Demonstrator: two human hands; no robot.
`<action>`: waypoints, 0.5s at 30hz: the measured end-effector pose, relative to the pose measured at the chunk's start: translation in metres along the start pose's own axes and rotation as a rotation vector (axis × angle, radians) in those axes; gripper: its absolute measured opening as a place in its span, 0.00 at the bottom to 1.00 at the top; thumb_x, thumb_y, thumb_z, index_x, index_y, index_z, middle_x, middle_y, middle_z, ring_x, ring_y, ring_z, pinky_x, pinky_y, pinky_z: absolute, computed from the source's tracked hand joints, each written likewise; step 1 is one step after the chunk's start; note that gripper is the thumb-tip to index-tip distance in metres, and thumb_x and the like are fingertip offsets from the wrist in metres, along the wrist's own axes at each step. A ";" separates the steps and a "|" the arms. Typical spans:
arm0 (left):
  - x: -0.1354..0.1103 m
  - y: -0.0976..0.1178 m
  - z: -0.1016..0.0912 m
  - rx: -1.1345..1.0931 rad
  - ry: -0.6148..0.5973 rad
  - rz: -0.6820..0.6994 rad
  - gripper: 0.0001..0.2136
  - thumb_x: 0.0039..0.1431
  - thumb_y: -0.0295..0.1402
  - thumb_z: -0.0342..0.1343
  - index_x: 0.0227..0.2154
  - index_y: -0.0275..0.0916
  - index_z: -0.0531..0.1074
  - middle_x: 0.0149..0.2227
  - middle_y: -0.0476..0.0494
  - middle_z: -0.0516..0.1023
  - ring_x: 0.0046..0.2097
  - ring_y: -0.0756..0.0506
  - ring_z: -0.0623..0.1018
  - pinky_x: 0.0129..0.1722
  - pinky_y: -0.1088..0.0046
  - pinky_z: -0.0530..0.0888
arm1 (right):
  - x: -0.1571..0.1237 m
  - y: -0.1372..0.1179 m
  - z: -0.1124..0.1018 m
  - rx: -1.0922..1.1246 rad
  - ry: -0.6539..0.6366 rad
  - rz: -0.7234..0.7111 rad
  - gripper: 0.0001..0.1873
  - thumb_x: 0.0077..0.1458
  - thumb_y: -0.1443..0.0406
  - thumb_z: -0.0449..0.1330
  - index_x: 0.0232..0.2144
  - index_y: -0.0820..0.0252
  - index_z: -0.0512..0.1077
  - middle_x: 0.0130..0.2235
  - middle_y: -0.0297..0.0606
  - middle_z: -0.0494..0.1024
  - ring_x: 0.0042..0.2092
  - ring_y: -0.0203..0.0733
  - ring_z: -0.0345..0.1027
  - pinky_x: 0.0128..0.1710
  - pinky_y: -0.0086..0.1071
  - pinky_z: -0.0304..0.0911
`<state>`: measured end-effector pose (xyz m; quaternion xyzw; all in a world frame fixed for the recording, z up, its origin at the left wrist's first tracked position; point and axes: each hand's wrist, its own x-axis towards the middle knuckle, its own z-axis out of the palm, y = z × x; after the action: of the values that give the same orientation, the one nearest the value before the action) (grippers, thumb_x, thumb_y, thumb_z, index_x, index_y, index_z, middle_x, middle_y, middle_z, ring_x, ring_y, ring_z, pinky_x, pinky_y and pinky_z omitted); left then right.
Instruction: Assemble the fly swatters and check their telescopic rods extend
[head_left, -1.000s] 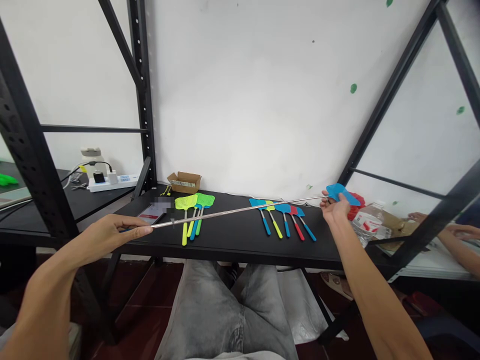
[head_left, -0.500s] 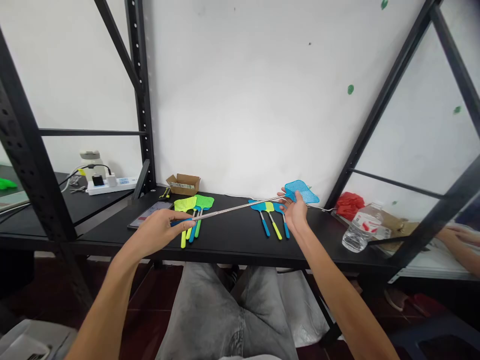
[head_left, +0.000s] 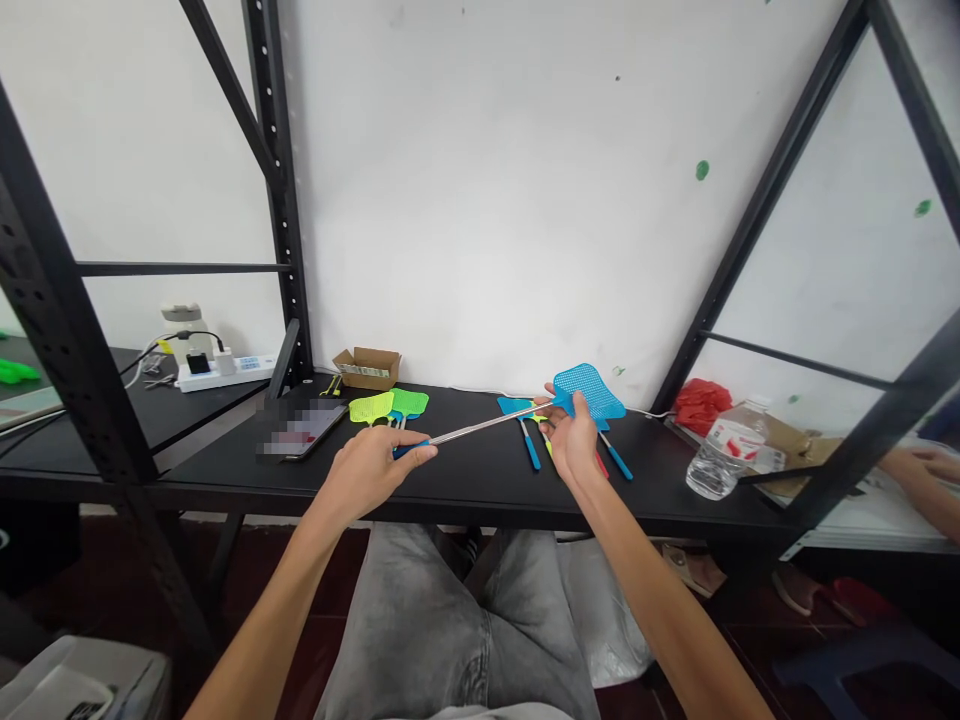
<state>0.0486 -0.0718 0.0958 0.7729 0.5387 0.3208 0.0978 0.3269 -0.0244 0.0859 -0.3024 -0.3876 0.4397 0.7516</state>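
I hold a blue telescopic fly swatter (head_left: 589, 390) over the black table (head_left: 465, 480). My left hand (head_left: 371, 468) is closed round its blue handle end. My right hand (head_left: 571, 440) pinches the metal rod just below the blue mesh head. The rod between my hands is short and slants up to the right. Behind my left hand lie yellow and green swatters (head_left: 390, 407). Under and beside my right hand lie several small swatters with blue and red handles (head_left: 529, 440).
A phone (head_left: 300, 430) lies at the table's left, a small cardboard box (head_left: 367, 365) stands at the back. A water bottle (head_left: 716, 460) and red bag (head_left: 697, 405) sit to the right. A power strip (head_left: 225, 370) rests on the left shelf. Another person's hand (head_left: 930, 465) shows far right.
My hands have come together and the swatter's rod has shortened from long to short. The blue head moved left, from beyond the bottle to above the small swatters.
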 end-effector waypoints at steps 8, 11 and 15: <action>0.003 0.030 0.036 -0.327 -0.088 0.223 0.23 0.64 0.49 0.45 0.23 0.37 0.72 0.19 0.52 0.62 0.23 0.52 0.61 0.23 0.75 0.53 | -0.048 0.024 0.047 -0.106 -0.215 0.004 0.24 0.58 0.47 0.52 0.40 0.58 0.76 0.43 0.44 0.80 0.43 0.45 0.72 0.27 0.29 0.65; 0.008 0.025 0.049 -0.439 -0.130 0.158 0.22 0.64 0.49 0.46 0.27 0.37 0.73 0.19 0.53 0.62 0.21 0.52 0.60 0.22 0.76 0.55 | -0.057 0.034 0.042 -0.208 -0.355 0.077 0.21 0.56 0.49 0.57 0.43 0.56 0.76 0.41 0.41 0.79 0.41 0.43 0.72 0.26 0.27 0.66; 0.014 0.015 0.070 -0.499 -0.167 0.023 0.21 0.63 0.47 0.46 0.40 0.33 0.75 0.21 0.51 0.69 0.21 0.50 0.68 0.22 0.75 0.62 | -0.050 0.051 0.027 -0.312 -0.425 0.182 0.14 0.52 0.55 0.61 0.38 0.57 0.76 0.39 0.39 0.79 0.38 0.43 0.73 0.26 0.29 0.67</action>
<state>0.1050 -0.0517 0.0543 0.7548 0.4241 0.3800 0.3257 0.2663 -0.0436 0.0434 -0.3491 -0.5707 0.4940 0.5554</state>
